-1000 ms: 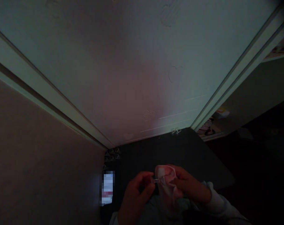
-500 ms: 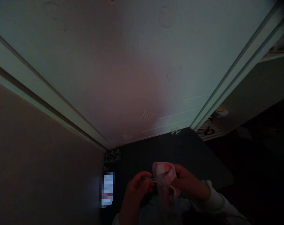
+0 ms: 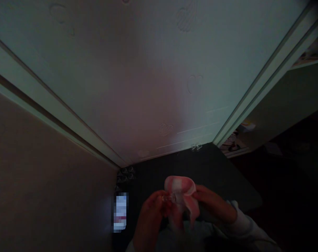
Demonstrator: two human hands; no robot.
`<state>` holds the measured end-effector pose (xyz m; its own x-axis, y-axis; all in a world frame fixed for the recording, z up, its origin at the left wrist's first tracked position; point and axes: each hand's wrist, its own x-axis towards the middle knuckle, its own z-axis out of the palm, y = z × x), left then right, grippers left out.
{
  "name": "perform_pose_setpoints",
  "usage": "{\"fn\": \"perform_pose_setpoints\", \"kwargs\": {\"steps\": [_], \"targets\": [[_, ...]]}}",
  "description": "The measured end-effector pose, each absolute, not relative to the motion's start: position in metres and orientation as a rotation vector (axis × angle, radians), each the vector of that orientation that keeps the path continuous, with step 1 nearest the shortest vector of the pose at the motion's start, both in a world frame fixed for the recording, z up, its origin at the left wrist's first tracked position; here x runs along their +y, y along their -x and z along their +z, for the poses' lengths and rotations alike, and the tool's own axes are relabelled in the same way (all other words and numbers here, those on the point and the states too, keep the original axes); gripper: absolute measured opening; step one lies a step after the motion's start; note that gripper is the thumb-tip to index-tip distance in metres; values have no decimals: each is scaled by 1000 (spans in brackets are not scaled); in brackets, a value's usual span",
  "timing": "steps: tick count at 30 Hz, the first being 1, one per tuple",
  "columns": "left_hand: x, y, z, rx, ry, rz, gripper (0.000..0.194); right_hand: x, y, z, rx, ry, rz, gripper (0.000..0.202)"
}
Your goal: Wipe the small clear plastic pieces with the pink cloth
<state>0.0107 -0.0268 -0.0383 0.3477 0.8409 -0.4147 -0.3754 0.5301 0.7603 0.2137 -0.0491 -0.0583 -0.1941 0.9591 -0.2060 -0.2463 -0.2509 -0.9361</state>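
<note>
A pink and white cloth [image 3: 181, 185] hangs between my two hands near the bottom of the view, its upper part curled into a loop and its ends drooping. My right hand [image 3: 210, 201] grips the cloth's right edge. My left hand [image 3: 155, 206] is closed on a small clear object [image 3: 169, 198], which lies against the cloth's left side. The dim light hides the fingertips in part.
Below my hands' far side lies a dark mat [image 3: 179, 162]. Small clear items [image 3: 196, 146] sit at its back edge, and several more [image 3: 126, 173] at its left corner. A bright blurred screen [image 3: 120, 211] stands left. A pale panel with hearts [image 3: 148, 87] rises behind.
The cloth has shifted slightly left and spread into a wider loop. My left hand's clear object now overlaps the cloth more. My right hand has moved little.
</note>
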Motion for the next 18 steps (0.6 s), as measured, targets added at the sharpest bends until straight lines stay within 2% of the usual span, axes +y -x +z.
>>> {"fn": "perform_pose_setpoints", "kwargs": {"steps": [5,10,18], "targets": [[-27,-11,-39,926,-640,830,40,-49,-210,-45,-1103,1109,1609,32],[-28,-8,-41,1015,-811,807,37,-45,-203,-30,-1209,945,1709,38],[-24,-2,-40,984,-913,711,37,-36,-206,-26,-1482,950,1726,25]]}}
